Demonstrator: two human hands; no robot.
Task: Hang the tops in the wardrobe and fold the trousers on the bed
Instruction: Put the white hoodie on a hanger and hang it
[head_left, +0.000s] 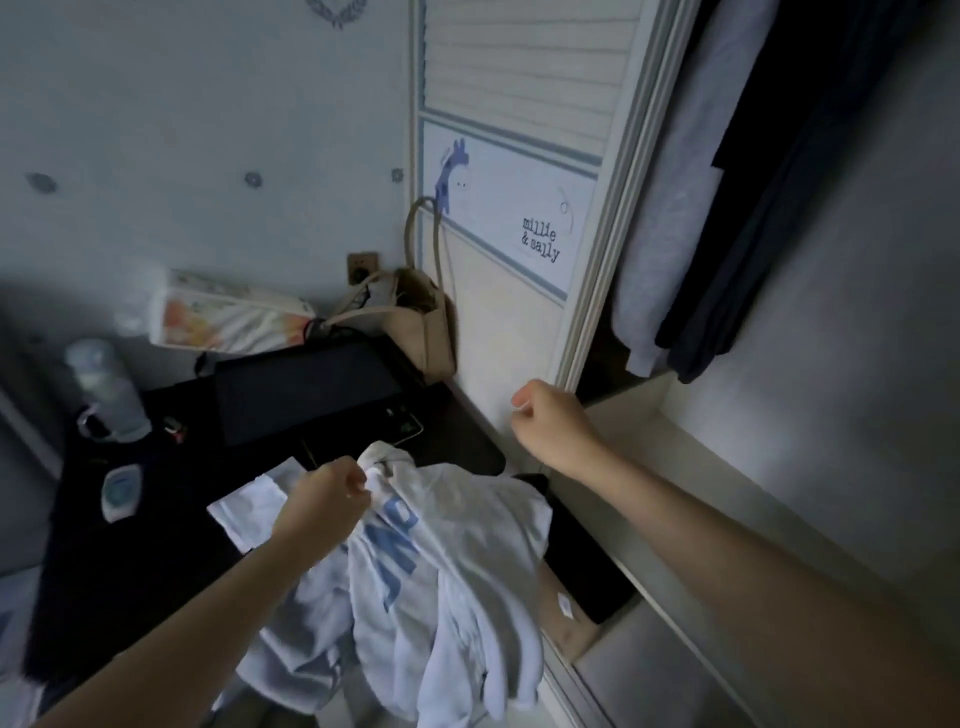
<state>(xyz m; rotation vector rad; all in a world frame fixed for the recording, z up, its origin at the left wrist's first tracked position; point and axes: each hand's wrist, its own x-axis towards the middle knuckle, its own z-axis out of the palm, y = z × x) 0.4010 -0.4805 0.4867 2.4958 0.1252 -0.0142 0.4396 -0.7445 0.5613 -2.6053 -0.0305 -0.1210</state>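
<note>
One top: white top (447, 545), lower centre, hanging bunched for hanging up.
Left hand (327, 499): pinches its upper edge, bearing the weight.
Right hand (550, 421): clenched, empty, beside wardrobe door (519, 218).

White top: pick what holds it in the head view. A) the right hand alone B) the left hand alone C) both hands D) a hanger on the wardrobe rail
B: the left hand pinches the white top at its upper edge, while the right hand is a fist apart from it, near the wardrobe door.
</note>
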